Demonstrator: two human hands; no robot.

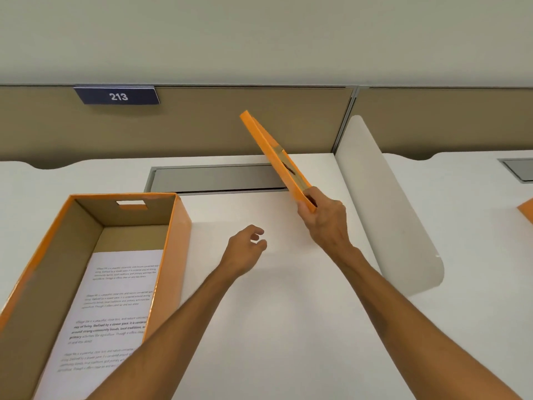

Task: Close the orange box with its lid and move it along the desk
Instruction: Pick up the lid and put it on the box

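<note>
The orange box (95, 272) stands open at the left of the white bench (274, 313), a printed sheet (115, 307) lying flat on its cardboard floor and a handle slot cut in its far wall. Its orange lid (274, 157) is up in the air to the right, tilted edge-on, well apart from the box. The right hand (326, 223) is clamped on the lid's near end, thumb on one face, fingers on the other. The left hand (245, 249) hovers above the bare bench between box and lid, fingers loosely curled and parted, holding nothing.
</note>
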